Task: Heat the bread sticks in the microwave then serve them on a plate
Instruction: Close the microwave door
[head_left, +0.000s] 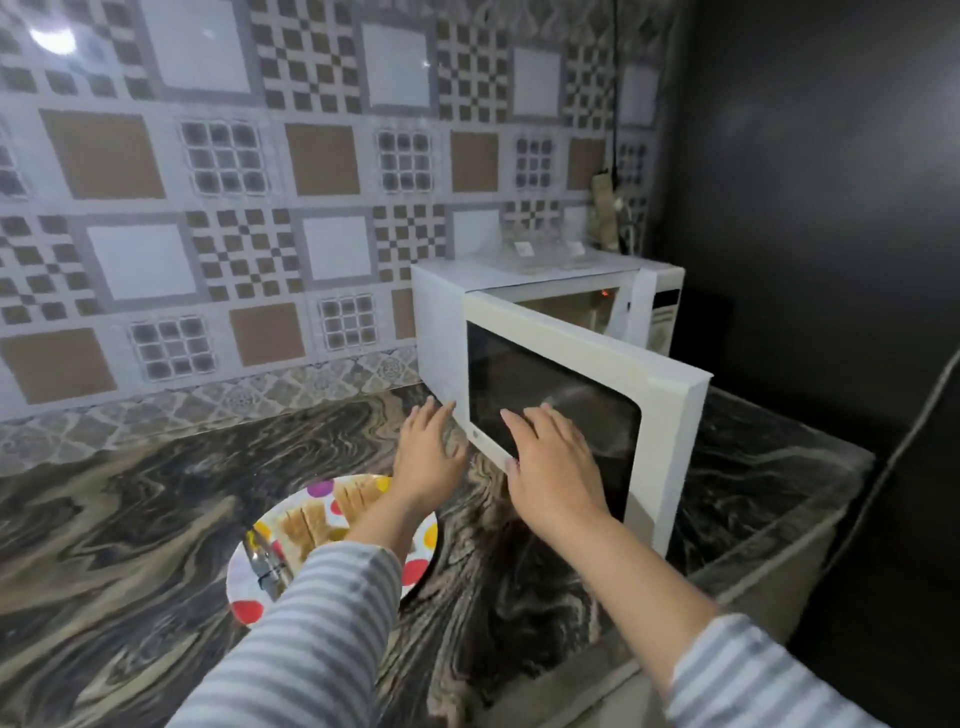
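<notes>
both hands flat, fingers straight — right hand (553, 467) on the half-open microwave door (571, 410), left hand (431, 452) at its hinge edge — door logo unreadable.

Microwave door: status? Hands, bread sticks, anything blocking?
Left hand open, at the microwave door hinge edge; right hand open, flat on the door. Door ajar. Bread sticks on polka-dot plate, countertop. Nothing blocking.
</notes>
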